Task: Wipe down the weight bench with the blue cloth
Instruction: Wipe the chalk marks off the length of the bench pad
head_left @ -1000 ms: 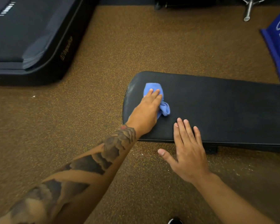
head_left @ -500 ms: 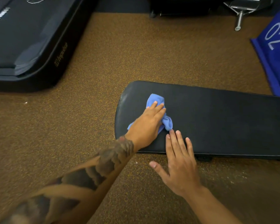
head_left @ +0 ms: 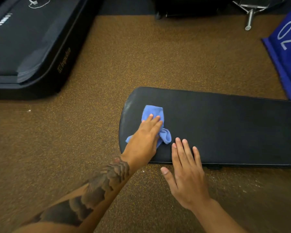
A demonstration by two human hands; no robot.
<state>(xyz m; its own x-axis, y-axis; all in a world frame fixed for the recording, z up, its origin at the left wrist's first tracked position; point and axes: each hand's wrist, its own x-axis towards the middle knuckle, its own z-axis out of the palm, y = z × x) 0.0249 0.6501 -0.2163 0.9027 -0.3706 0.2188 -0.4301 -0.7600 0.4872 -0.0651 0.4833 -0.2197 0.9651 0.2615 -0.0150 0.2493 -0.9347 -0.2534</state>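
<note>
A black padded weight bench (head_left: pixel 225 128) runs from the middle of the view off the right edge, its rounded end toward the left. A crumpled blue cloth (head_left: pixel 154 113) lies on that rounded end. My left hand (head_left: pixel 144 140), on a tattooed forearm, presses flat on the cloth, and cloth shows beyond the fingertips and on both sides of the hand. Just to its right, my right hand (head_left: pixel 186 174) rests with fingers spread, its fingertips on the bench's near edge and its palm over the floor. It holds nothing.
Brown speckled rubber floor (head_left: pixel 141 61) surrounds the bench. A black treadmill base (head_left: pixel 29 52) lies at the upper left. A blue mat marked 02 (head_left: pixel 287 47) sits at the upper right, with a metal machine leg (head_left: pixel 249 19) and dark equipment along the top.
My left hand has slid the cloth a short way back and forth on the bench's rounded end. My right hand has shifted left along the near edge, closer to the cloth.
</note>
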